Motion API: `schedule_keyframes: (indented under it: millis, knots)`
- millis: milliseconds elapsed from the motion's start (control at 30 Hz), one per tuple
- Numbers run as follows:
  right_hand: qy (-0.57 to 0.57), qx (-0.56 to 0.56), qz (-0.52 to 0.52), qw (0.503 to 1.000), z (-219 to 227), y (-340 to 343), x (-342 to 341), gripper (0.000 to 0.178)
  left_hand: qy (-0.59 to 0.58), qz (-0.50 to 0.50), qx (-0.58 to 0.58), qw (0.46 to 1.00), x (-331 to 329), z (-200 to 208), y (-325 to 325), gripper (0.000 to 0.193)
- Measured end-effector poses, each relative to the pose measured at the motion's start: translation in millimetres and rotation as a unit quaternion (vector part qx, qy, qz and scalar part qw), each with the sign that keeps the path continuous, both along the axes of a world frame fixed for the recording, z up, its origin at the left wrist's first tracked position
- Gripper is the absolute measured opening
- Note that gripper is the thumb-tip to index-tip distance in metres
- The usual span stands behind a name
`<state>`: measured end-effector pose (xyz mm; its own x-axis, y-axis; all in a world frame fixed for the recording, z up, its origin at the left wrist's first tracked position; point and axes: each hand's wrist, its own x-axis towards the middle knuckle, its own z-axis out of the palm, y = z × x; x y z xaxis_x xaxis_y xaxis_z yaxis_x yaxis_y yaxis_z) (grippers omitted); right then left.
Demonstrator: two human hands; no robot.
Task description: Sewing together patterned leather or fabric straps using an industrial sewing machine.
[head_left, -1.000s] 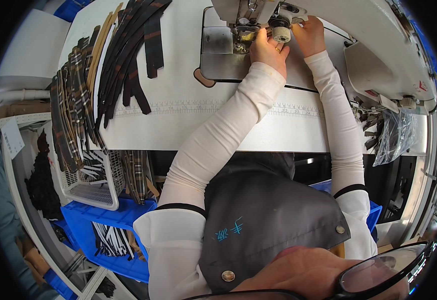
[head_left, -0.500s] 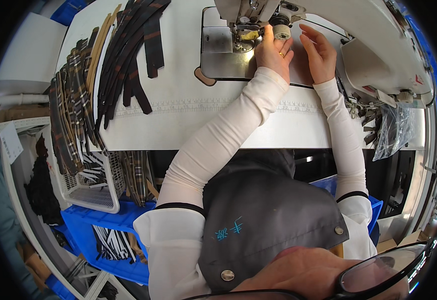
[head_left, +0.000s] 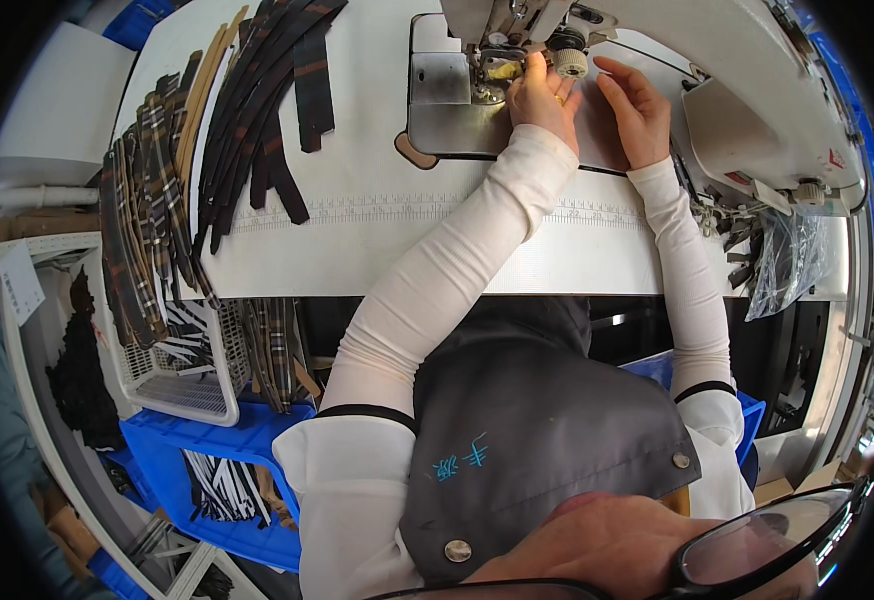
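White metal sewing machine with a long rounded arm [head_left: 727, 60] stands from 12 to 3 o'clock in the head view, on a white flat-topped table [head_left: 327, 255]. Bare left hand [head_left: 544, 103], ringed, is at 1 o'clock, its fingertips just beside a pale ribbed round knob [head_left: 571, 64]; these are partly hidden, so whether it pinches anything cannot be told. Bare right hand [head_left: 641, 120], between 1 and 2 o'clock, is loosely curled, thumb and forefinger apart, with nothing visible between them. Obstructions: the left hand covers the right part of a shiny grey metal plate [head_left: 454, 130], and the left forearm crosses a printed ruler scale [head_left: 382, 210]. Dark fabric strips with brown bands [head_left: 267, 110] lie fanned between 10 and 11 o'clock, well apart from both hands; brown plaid fabric strips [head_left: 149, 215] hang over the table edge between 9 and 10. A white perforated plastic basket [head_left: 225, 365] sits between 8 and 9, above a blue plastic bin [head_left: 182, 440] holding black and white strips [head_left: 225, 487] at 8. A clear crumpled plastic bag [head_left: 792, 265] hangs at 3 o'clock, right of the right forearm.
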<state>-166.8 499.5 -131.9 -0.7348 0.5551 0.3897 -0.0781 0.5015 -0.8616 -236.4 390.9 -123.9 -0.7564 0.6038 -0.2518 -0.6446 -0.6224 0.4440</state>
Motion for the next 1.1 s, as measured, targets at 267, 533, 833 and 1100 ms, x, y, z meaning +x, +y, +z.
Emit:
schedule_keyframes:
  millis: [267,533,833,1100]
  knots:
    - [0.004,-0.001,-0.001,1.0,-1,-1,-1,0.024,-0.012,-0.013,0.002,1.0,4,2,-4,0.051]
    - [0.007,-0.043,0.012,0.999,1,-2,1,0.024,0.117,-0.128,-0.05,0.984,29,5,-3,0.043]
    - [-0.012,-0.038,0.004,0.999,2,-5,1,0.023,0.224,-0.125,-0.049,0.965,30,1,-3,0.041]
    - [-0.012,0.014,0.001,1.0,6,5,6,0.026,0.372,-0.08,-0.07,0.922,39,-2,7,0.039]
